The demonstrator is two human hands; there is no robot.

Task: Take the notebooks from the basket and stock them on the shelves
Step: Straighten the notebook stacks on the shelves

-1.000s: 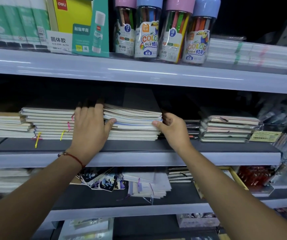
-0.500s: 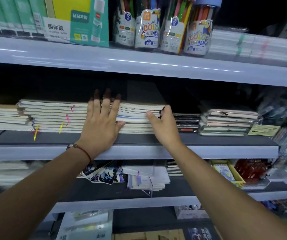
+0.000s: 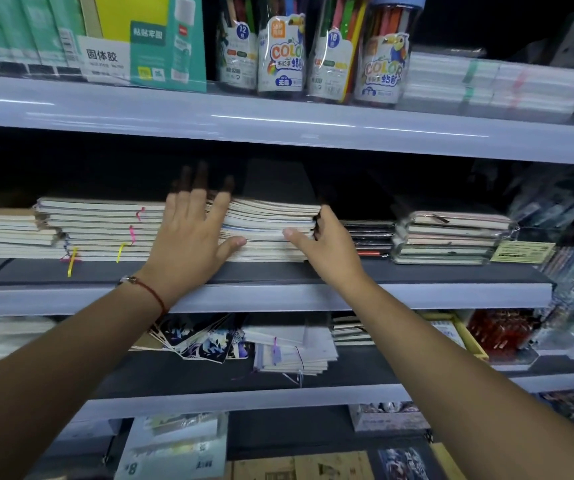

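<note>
Stack of pale-paged, dark-covered notebooks [image 3: 271,230] sits on the grey middle shelf [image 3: 278,296], near its front lip. Left hand [image 3: 192,244], grip spread, fingers straight over the stack's left end, thumb against the page edges. Right hand [image 3: 327,244] at the stack's right end, thumb on the front edges, fingers wrapped round the side; their tips are hidden. Touching on the left is a taller notebook pile with pink and yellow ribbon markers [image 3: 105,230]; just right, a low dark pile [image 3: 368,237], then plastic-wrapped notebooks [image 3: 451,237]. Dark open gap above the stacks. Upper shelf: teal glue-stick box reading 固体胶 [image 3: 147,46], crayon tubs marked "COLOR", 12 and 18 [image 3: 316,53]. Yellow price tag [image 3: 521,252], text unreadable.
</note>
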